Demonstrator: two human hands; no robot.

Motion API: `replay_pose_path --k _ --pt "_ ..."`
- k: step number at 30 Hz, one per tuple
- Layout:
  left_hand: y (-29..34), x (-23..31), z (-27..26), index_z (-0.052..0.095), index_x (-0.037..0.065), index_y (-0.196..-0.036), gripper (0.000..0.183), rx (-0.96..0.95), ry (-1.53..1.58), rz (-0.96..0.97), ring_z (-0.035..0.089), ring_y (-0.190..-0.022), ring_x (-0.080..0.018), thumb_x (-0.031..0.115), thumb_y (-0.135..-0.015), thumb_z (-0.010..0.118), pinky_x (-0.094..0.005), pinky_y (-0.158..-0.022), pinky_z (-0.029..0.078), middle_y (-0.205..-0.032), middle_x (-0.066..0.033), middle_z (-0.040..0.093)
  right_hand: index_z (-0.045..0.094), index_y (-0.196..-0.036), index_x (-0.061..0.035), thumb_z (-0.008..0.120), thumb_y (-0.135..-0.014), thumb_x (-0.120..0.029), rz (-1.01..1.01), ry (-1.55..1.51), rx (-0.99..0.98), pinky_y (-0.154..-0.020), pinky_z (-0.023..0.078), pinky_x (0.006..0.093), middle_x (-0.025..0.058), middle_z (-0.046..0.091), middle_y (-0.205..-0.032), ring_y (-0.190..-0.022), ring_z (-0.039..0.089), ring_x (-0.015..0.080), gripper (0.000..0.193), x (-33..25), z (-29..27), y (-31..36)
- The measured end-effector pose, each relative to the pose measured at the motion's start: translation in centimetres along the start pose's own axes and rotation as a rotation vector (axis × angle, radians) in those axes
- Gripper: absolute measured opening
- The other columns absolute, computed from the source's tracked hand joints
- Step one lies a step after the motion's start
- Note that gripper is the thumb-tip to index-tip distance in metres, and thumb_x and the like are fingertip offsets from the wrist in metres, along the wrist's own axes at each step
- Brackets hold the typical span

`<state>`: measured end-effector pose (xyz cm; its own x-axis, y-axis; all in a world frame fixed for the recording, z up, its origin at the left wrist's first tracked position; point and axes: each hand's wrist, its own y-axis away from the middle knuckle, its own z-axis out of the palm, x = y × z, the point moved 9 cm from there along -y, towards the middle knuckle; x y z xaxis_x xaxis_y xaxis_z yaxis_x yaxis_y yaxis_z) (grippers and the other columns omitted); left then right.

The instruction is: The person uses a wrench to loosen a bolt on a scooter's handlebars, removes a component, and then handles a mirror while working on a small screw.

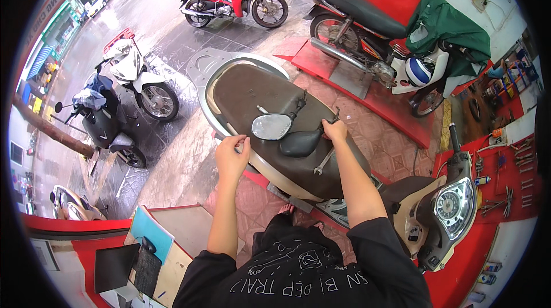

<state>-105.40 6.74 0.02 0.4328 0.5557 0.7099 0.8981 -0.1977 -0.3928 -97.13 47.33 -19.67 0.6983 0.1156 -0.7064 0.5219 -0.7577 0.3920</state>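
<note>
Two scooter mirrors lie on the brown seat (247, 93) of the scooter in front of me. One mirror (271, 127) has its glass up and its stem pointing away. The other mirror (300, 143) shows its black back, and my right hand (334, 130) is closed around its stem. My left hand (232, 158) hovers at the seat's near left edge, fingers pinched together. A small dark bit shows between them, too small to name. Beside my right forearm, an open-end wrench (325, 162) rests on the seat. A small metal piece (262, 109) lies beyond the glass-up mirror.
The scooter's handlebar and gauge (453, 207) stand at my right. Another motorbike (361, 18) sits on a red lift platform (367, 96) at far right. Tools hang on a red board (511, 184). A desk with a laptop (117, 268) is at lower left; parked bikes stand beyond.
</note>
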Motion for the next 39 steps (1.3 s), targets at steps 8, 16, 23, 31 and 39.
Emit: replay_pose_path --k 8,16,23,31,39 --pt "1.3 -0.9 0.8 0.078 0.003 -0.094 0.015 -0.138 0.031 -0.001 0.071 -0.076 -0.0264 0.015 -0.087 0.078 -0.0375 -0.071 0.055 -0.085 -0.0126 0.073 0.071 -0.115 0.0079 0.074 -0.091 -0.043 -0.063 -0.011 0.106 -0.084 0.060 0.0425 0.0293 0.073 -0.113 -0.094 0.077 0.0363 0.057 2.7 -0.5 -1.8" --pt "2.8 5.8 3.8 0.074 0.002 -0.109 0.018 -0.257 0.114 0.174 0.071 -0.092 -0.0270 0.009 -0.093 0.069 -0.0374 -0.080 0.056 -0.105 -0.0137 0.072 0.073 -0.116 0.0042 0.072 -0.093 -0.042 -0.244 -0.187 0.054 -0.088 0.056 0.0412 0.0216 0.076 -0.104 -0.100 0.074 0.0332 0.052 1.5 -2.0 3.0" --pt "5.3 15.8 6.5 0.060 0.010 -0.140 0.057 -0.459 -0.004 0.546 0.056 -0.130 -0.0345 0.004 -0.084 0.072 -0.0468 -0.113 0.044 -0.135 -0.0122 0.063 0.074 -0.113 -0.0009 0.071 -0.101 -0.022 -0.316 -0.322 -0.941 -0.071 0.048 0.0214 -0.0022 0.071 -0.092 -0.079 0.060 0.0044 0.025 -5.4 -4.8 18.8" --pt "11.4 17.8 11.8 0.065 0.012 -0.124 0.039 -0.709 -0.062 0.698 0.062 -0.108 -0.0278 0.014 -0.085 0.073 -0.0517 -0.101 0.042 -0.113 -0.0076 0.068 0.075 -0.098 -0.0025 0.067 -0.102 -0.035 -0.228 -0.423 -1.204 -0.066 0.046 0.0239 -0.0016 0.068 -0.083 -0.074 0.060 0.0071 0.034 -4.3 -7.6 24.7" --pt "11.2 13.8 14.9 0.069 -0.001 -0.088 0.040 -0.840 0.144 0.440 0.062 -0.077 -0.0521 0.031 -0.106 0.053 -0.0554 -0.074 0.046 -0.076 -0.0275 0.064 0.048 -0.149 -0.0014 0.074 -0.081 -0.008 -0.658 -0.887 -0.786 -0.110 0.049 0.0439 0.0162 0.061 -0.142 -0.132 0.060 0.0317 0.072 -4.0 -12.4 20.9"
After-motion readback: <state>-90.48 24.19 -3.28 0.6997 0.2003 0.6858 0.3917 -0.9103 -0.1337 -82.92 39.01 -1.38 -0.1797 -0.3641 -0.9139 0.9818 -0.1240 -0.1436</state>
